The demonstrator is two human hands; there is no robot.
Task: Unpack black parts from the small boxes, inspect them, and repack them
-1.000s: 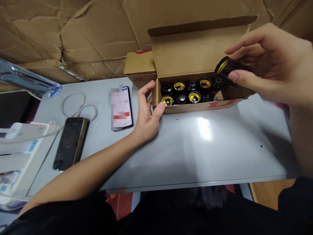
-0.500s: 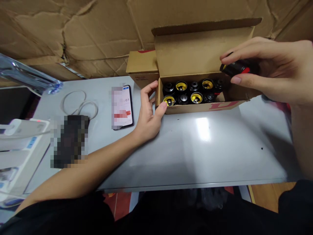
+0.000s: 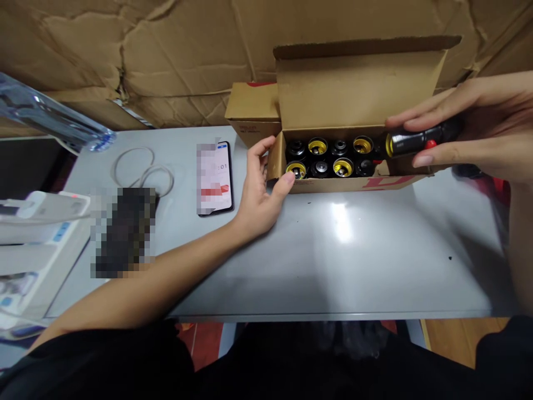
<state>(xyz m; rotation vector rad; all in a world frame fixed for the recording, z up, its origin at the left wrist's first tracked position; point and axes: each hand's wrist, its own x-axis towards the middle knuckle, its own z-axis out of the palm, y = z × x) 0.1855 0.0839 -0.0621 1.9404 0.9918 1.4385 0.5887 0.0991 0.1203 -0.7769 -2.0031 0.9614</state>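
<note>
In my right hand (image 3: 478, 125) is a black flashlight (image 3: 412, 141) with a yellow ring at its head and a red button. It lies nearly level over the right end of an open cardboard box (image 3: 333, 186), its head pointing left. My left hand (image 3: 266, 191) grips the box's left end, thumb over the front edge and fingers round the side. Inside the box, several black flashlights (image 3: 343, 167) stand in two rows, some showing yellow-rimmed ends and others dark ends. The box's right part is partly hidden by the held flashlight and my right hand.
A second cardboard box (image 3: 253, 103) stands behind on the left, against a cardboard wall (image 3: 187, 50). Left on the grey table (image 3: 266, 278) lie a phone (image 3: 225, 178), a pixelated dark object (image 3: 129, 233) and a looped cable (image 3: 133, 150). A clear plastic bottle (image 3: 54, 114) and white power strip (image 3: 62, 222) are farther left.
My right hand has lowered the flashlight slightly and turned it, so more of its barrel shows. The whole view has shifted a little; my left hand keeps its hold on the box.
</note>
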